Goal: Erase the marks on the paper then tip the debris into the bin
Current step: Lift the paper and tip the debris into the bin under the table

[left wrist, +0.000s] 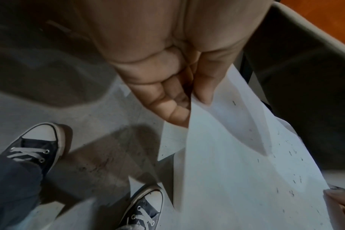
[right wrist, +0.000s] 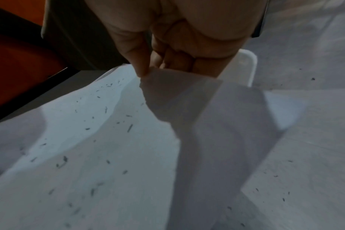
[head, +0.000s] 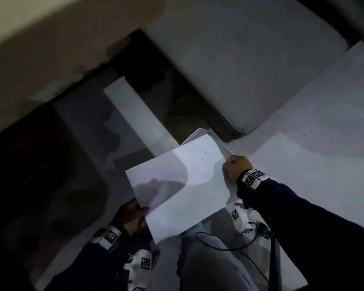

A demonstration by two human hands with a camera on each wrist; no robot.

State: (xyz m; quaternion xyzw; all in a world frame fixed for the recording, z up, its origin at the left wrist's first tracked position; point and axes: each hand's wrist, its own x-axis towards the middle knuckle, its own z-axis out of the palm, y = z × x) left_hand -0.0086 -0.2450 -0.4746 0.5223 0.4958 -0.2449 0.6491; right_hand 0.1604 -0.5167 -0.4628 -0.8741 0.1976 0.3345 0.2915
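Note:
I hold a white sheet of paper (head: pixel 181 185) in the air over the floor, one hand on each side edge. My left hand (head: pixel 132 215) pinches the near-left edge between thumb and fingers (left wrist: pixel 204 96). My right hand (head: pixel 236 166) pinches the far-right edge, which curls up under the thumb (right wrist: pixel 142 68). Small dark eraser crumbs (right wrist: pixel 129 128) lie scattered over the sheet's top, also visible in the left wrist view as debris (left wrist: pixel 289 152). Past the paper's far corner shows the white rounded rim of the bin (head: pixel 199 132), seen as a bin rim (right wrist: pixel 248 66) in the right wrist view.
My two dark sneakers (left wrist: pixel 39 147) stand on the pale speckled floor (left wrist: pixel 100 118) below the sheet. A large grey furniture piece (head: pixel 240 59) rises behind the bin. A black cable (head: pixel 225 246) and a dark post (head: pixel 274 259) are near my right arm.

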